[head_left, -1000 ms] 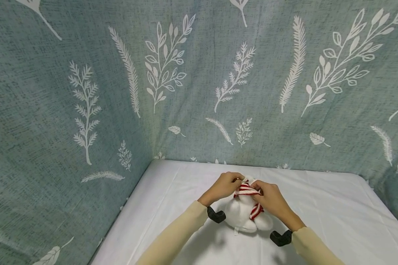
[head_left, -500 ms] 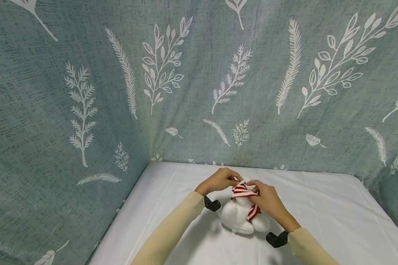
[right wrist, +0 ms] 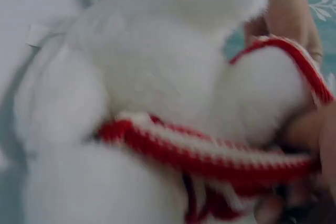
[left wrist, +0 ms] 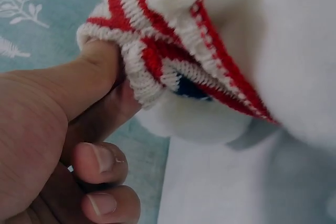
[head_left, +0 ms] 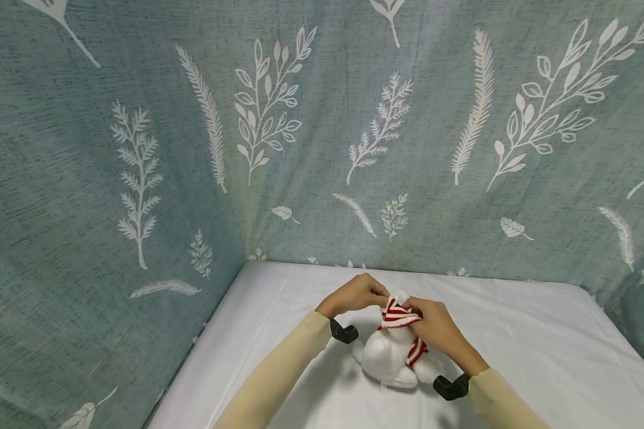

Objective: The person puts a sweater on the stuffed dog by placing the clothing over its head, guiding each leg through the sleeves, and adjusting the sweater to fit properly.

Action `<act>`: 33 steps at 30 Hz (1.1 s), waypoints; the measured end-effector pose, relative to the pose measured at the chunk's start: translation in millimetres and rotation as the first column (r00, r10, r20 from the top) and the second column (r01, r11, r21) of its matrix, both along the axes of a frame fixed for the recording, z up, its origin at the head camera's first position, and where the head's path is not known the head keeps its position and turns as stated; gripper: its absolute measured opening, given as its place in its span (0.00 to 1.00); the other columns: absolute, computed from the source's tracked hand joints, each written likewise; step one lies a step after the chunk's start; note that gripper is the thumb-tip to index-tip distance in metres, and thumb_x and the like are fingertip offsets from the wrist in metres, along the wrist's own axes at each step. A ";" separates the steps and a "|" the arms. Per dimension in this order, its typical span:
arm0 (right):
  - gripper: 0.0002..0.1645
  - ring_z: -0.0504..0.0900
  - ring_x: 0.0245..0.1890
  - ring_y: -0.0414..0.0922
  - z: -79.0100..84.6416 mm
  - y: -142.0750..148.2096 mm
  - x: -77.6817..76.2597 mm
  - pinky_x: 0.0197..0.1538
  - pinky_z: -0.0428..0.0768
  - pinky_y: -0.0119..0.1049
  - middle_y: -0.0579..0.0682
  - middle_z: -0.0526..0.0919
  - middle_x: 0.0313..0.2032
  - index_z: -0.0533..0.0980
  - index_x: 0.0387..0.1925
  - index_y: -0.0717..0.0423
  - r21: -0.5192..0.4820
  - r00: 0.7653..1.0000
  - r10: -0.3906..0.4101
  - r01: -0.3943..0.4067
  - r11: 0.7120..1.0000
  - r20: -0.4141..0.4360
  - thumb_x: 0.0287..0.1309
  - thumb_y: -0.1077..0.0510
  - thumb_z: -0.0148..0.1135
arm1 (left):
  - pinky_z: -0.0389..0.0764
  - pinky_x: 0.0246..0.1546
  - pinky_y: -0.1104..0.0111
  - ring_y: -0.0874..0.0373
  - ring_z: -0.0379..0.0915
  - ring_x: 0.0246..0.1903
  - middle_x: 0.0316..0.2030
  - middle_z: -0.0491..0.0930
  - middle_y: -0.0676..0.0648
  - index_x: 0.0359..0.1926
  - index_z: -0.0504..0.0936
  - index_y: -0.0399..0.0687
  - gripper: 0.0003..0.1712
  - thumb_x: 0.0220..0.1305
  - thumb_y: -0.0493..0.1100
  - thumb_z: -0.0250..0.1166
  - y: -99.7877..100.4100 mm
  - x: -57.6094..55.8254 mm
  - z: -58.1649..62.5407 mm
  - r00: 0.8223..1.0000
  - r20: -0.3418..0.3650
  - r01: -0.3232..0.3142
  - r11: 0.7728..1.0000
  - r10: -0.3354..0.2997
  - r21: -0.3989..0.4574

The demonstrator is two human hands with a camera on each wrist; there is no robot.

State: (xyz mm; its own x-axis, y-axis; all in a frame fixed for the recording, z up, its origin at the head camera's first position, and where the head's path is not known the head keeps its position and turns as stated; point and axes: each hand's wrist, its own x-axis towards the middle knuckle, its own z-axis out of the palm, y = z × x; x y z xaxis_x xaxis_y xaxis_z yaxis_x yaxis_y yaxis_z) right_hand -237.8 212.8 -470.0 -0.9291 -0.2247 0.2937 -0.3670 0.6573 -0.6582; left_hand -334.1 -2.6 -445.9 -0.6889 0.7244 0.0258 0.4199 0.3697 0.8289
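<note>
A white plush toy (head_left: 381, 357) sits on the white-covered surface between both hands. A red-and-white striped knit hat (head_left: 398, 316) covers its head, with a white pompom (head_left: 401, 297) on top. A matching scarf (head_left: 416, 351) hangs down its right side. My left hand (head_left: 356, 295) pinches the hat's left edge between thumb and index finger. In the left wrist view, a dark blue patch (left wrist: 191, 88) shows among the knit folds. My right hand (head_left: 437, 322) grips the hat's other side. The right wrist view shows its fingers partly hidden by the knit.
The white cloth (head_left: 279, 345) spreads under the toy, its back edge meeting a blue-green leaf-patterned curtain (head_left: 322, 149). Another curtain side (head_left: 86, 298) runs along the left. Black wrist mounts (head_left: 344, 331) sit near the toy on both arms.
The hands have moved slightly apart, and the pompom now shows between them. The hat's striped front is more exposed. The toy stays between the hands.
</note>
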 end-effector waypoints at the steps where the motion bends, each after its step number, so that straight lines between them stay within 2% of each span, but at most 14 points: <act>1: 0.11 0.80 0.32 0.39 1.1 2.9 0.6 0.32 0.77 0.32 0.46 0.86 0.36 0.85 0.44 0.53 -0.009 1.000 0.024 -0.024 1.000 0.014 0.62 0.67 0.65 | 0.76 0.34 0.71 0.65 0.76 0.29 0.34 0.88 0.56 0.41 0.92 0.48 0.08 0.71 0.41 0.67 -0.5 0.1 -0.2 1.000 0.007 -0.002 1.000 0.002 0.002; 4: 0.18 0.82 0.40 0.41 3.5 11.7 2.3 0.37 0.79 0.34 0.51 0.86 0.48 0.84 0.55 0.58 -0.035 0.994 0.098 -0.096 0.995 0.051 0.65 0.66 0.65 | 0.71 0.27 0.70 0.64 0.67 0.24 0.34 0.87 0.56 0.42 0.92 0.49 0.10 0.74 0.41 0.64 -2.3 1.4 0.5 1.000 0.019 -0.005 1.000 0.005 0.003; 7: 0.19 0.80 0.38 0.41 2.8 15.2 3.0 0.37 0.78 0.34 0.50 0.85 0.47 0.82 0.58 0.59 -0.050 0.989 0.125 -0.121 0.991 0.086 0.67 0.65 0.63 | 0.69 0.25 0.71 0.63 0.65 0.22 0.34 0.87 0.55 0.42 0.92 0.50 0.10 0.74 0.41 0.63 -3.4 2.3 0.7 1.000 0.028 -0.005 1.000 0.005 0.010; 11: 0.13 0.79 0.34 0.39 -2.1 10.4 3.1 0.35 0.78 0.34 0.48 0.87 0.43 0.85 0.52 0.57 -0.082 0.995 0.065 -0.059 0.995 0.074 0.67 0.65 0.65 | 0.70 0.26 0.71 0.63 0.66 0.23 0.34 0.87 0.54 0.43 0.92 0.49 0.10 0.74 0.39 0.63 -3.7 3.4 0.9 0.999 0.040 0.000 1.000 -0.001 0.027; 14: 0.05 0.76 0.26 0.38 -4.5 5.4 3.2 0.30 0.75 0.33 0.45 0.86 0.34 0.86 0.43 0.53 -0.118 0.998 0.001 0.008 0.993 0.071 0.66 0.61 0.68 | 0.69 0.25 0.72 0.64 0.65 0.23 0.36 0.88 0.54 0.44 0.92 0.47 0.10 0.73 0.38 0.63 -3.5 4.2 1.7 0.998 0.063 0.022 0.998 -0.025 0.054; 17: 0.02 0.68 0.18 0.38 -5.0 2.4 2.4 0.24 0.70 0.32 0.43 0.78 0.22 0.85 0.37 0.52 -0.131 0.996 -0.049 0.059 0.990 0.077 0.66 0.59 0.68 | 0.68 0.25 0.72 0.64 0.64 0.21 0.37 0.88 0.53 0.47 0.91 0.44 0.10 0.73 0.37 0.64 -3.6 3.7 2.0 0.992 0.109 0.050 0.996 -0.058 0.077; 20: 0.02 0.62 0.17 0.37 -4.5 1.3 2.3 0.23 0.66 0.31 0.43 0.69 0.18 0.83 0.34 0.52 -0.128 0.995 -0.081 0.088 0.988 0.063 0.64 0.61 0.68 | 0.68 0.25 0.72 0.64 0.63 0.20 0.37 0.87 0.54 0.50 0.90 0.43 0.11 0.72 0.37 0.64 -3.6 3.8 3.0 0.989 0.128 0.066 0.995 -0.075 0.072; 25: 0.10 0.62 0.16 0.37 -5.3 0.6 1.7 0.23 0.65 0.31 0.43 0.66 0.17 0.76 0.28 0.51 -0.141 0.992 -0.117 0.122 0.982 0.042 0.58 0.66 0.69 | 0.72 0.28 0.67 0.63 0.69 0.25 0.37 0.87 0.55 0.50 0.90 0.44 0.10 0.71 0.37 0.66 -3.7 3.8 3.7 0.990 0.102 0.091 0.995 -0.095 0.045; 28: 0.14 0.62 0.15 0.37 -5.8 -0.7 1.2 0.23 0.65 0.31 0.43 0.65 0.17 0.72 0.25 0.50 -0.128 0.993 -0.118 0.116 0.985 -0.012 0.56 0.69 0.66 | 0.74 0.32 0.66 0.63 0.74 0.29 0.35 0.86 0.54 0.44 0.90 0.44 0.07 0.69 0.36 0.67 -5.2 3.2 2.7 0.989 0.123 0.082 0.996 -0.086 0.042; 31: 0.18 0.59 0.17 0.35 -7.9 -2.2 -0.5 0.23 0.62 0.31 0.40 0.61 0.17 0.68 0.22 0.49 -0.097 0.990 -0.125 0.118 0.988 -0.072 0.54 0.71 0.65 | 0.69 0.26 0.69 0.64 0.69 0.23 0.28 0.83 0.53 0.39 0.89 0.45 0.05 0.70 0.36 0.66 -7.9 2.5 1.4 0.984 0.166 0.056 0.998 -0.058 0.017; 33: 0.20 0.57 0.18 0.35 -9.8 -2.8 -1.6 0.23 0.60 0.30 0.39 0.58 0.17 0.66 0.22 0.48 -0.084 0.986 -0.139 0.132 0.988 -0.088 0.52 0.73 0.62 | 0.62 0.21 0.70 0.64 0.61 0.17 0.24 0.80 0.53 0.38 0.89 0.46 0.07 0.71 0.36 0.65 -9.5 1.7 0.4 0.977 0.208 0.054 0.999 -0.051 -0.009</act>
